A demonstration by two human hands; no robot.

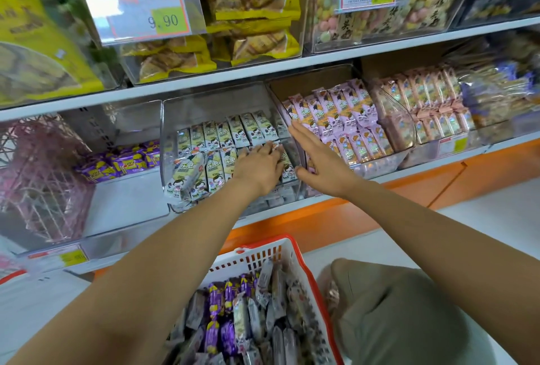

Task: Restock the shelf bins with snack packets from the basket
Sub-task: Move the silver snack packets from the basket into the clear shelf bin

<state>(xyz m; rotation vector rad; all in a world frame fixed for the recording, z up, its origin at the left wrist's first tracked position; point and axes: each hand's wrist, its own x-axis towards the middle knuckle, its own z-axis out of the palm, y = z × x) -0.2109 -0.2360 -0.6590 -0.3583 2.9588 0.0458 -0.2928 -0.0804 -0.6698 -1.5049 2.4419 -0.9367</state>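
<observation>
A clear shelf bin (169, 119) on the lower shelf holds rows of pale yellow-white snack packets (204, 136). My left hand (258, 167) reaches into it, fingers spread flat on the packets in the front row. My right hand (314, 154) is held flat with straight fingers against the clear wall between this bin and the bin of pink packets (347, 119). Below, a white basket with a red rim (295, 250) holds several purple and grey-white packets (233, 315).
A bin at the left holds a few purple packets (117, 163). More pink packets (429, 101) fill a bin at the right. Yellow cracker bags (251, 8) and a price tag (146, 13) sit on the upper shelf. My knee (388, 306) is beside the basket.
</observation>
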